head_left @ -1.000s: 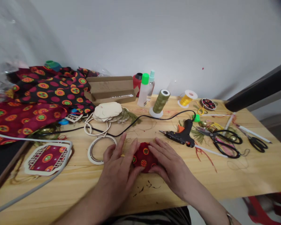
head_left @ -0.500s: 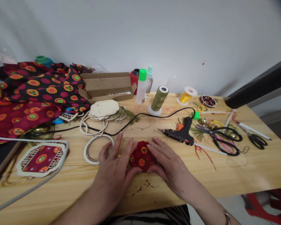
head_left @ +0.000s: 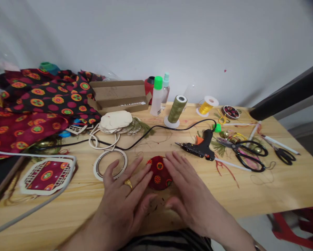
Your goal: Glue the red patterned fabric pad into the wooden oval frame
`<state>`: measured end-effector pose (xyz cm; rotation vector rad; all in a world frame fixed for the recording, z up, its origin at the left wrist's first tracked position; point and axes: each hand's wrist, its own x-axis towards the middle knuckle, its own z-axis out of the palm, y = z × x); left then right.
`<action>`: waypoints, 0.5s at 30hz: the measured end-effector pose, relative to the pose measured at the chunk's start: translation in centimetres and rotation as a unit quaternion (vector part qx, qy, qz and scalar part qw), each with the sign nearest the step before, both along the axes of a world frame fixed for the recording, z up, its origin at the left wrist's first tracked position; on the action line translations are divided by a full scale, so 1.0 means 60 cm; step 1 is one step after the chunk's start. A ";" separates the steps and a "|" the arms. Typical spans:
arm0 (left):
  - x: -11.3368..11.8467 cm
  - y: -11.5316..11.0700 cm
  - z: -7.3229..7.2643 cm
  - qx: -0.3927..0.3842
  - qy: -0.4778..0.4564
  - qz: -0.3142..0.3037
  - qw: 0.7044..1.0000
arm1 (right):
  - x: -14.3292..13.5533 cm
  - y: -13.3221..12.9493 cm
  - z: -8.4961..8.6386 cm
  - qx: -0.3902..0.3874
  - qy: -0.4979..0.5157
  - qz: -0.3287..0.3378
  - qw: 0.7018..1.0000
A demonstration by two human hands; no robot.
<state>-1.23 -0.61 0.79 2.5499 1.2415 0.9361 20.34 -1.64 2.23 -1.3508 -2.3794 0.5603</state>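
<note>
A round disc covered in dark red patterned fabric (head_left: pixel 158 176) lies flat on the wooden table (head_left: pixel 213 195). On its left edge rest the fingertips of my left hand (head_left: pixel 128 191), which is open with the fingers spread and a gold ring on one finger. From the other side my right hand (head_left: pixel 186 183) touches the disc's right edge, fingers stretched out and thumb apart. Both thumbs are off the fabric. Just beyond my left hand lies a pale wooden ring (head_left: pixel 95 167). A black glue gun (head_left: pixel 202 148) lies to the right of the disc.
Patterned fabric (head_left: pixel 41 94) is heaped at the left, by an open cardboard box (head_left: pixel 117 92). Bottles (head_left: pixel 157 99), a green thread cone (head_left: pixel 177 109) and a yellow spool (head_left: pixel 207 106) stand at the back. Scissors (head_left: pixel 250 153) lie right. A cable (head_left: pixel 146 134) crosses the table.
My thumbs have come away from the disc's near edge, and my hands have opened out flatter. More of the disc's near rim shows now.
</note>
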 end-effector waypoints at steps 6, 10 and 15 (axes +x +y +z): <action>-0.007 -0.012 0.000 0.002 0.031 -0.053 0.998 | -0.032 0.011 0.003 0.003 -0.109 0.090 0.990; -0.011 -0.015 -0.009 0.006 0.027 -0.061 0.998 | -0.039 0.017 -0.002 0.015 -0.114 0.104 0.988; -0.008 -0.015 -0.016 0.006 0.014 -0.066 0.998 | -0.043 0.021 -0.009 0.005 -0.119 0.105 0.987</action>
